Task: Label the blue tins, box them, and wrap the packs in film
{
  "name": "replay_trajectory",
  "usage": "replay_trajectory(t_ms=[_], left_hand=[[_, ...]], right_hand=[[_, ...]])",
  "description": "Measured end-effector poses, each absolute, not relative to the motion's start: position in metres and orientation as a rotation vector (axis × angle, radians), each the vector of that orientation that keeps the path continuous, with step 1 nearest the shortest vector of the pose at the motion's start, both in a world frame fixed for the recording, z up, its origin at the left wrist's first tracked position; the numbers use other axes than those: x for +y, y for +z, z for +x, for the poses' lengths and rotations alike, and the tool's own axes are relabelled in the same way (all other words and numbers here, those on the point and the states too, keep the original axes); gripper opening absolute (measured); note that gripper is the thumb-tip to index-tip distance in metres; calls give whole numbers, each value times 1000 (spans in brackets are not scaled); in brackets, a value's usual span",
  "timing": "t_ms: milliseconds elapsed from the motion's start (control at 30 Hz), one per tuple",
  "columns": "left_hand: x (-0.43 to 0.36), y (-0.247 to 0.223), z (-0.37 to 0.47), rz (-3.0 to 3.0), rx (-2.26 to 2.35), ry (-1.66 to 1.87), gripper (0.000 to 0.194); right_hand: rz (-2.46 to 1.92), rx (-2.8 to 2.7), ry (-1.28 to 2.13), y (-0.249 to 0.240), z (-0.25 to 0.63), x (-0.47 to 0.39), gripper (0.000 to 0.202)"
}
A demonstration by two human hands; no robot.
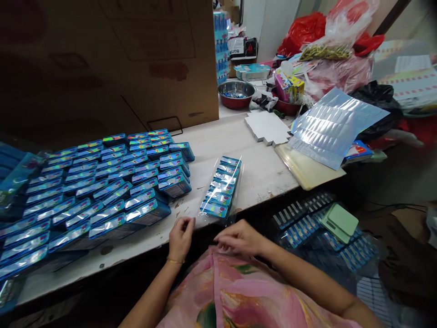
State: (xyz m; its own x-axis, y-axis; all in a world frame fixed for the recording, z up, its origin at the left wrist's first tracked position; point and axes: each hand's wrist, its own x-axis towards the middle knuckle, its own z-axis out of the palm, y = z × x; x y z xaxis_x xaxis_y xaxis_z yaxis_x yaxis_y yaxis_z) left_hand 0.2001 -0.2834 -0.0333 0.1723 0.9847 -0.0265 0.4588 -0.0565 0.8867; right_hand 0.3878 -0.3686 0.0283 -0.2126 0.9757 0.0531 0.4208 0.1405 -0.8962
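Note:
Near the table's front edge my left hand (181, 237) has its fingers curled together; whatever they hold, if anything, is too small to make out. My right hand (239, 238) lies over my lap, just beyond the edge, fingers bent and pressed together at the clothing, their grip unclear. Beyond both hands a clear plastic bag (238, 191) encloses a row of several small blue boxes (222, 187) on the white table (262, 175). Neither hand visibly touches that row. To the left stand many similar blue boxes (112, 180) in packed rows.
A large cardboard box (164, 59) walls off the back left. White cards (268, 126), shiny sheets (332, 125) and a metal bowl (236, 93) lie at the back right. Below the edge, a green scale (340, 222) sits on bagged packs (302, 228).

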Motion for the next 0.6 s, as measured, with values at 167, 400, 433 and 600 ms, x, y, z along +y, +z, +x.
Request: replay_trajectory(t_ms=[167,400,433,600], left_hand=[[-309,15,221,809,1149,710,44],[-313,38,251,496,1127,785,25],[-314,39,253,491,1142,792,25],[-309,51,247,523,1165,935,29]], right_hand=[[-1620,-1272,326,58,476,-283,26],[-1932,-1420,694,42,526,-177,29],[-1930,-1397,753,44,527,-174,24],[-1750,-1145,1018,61,527,-190,18]])
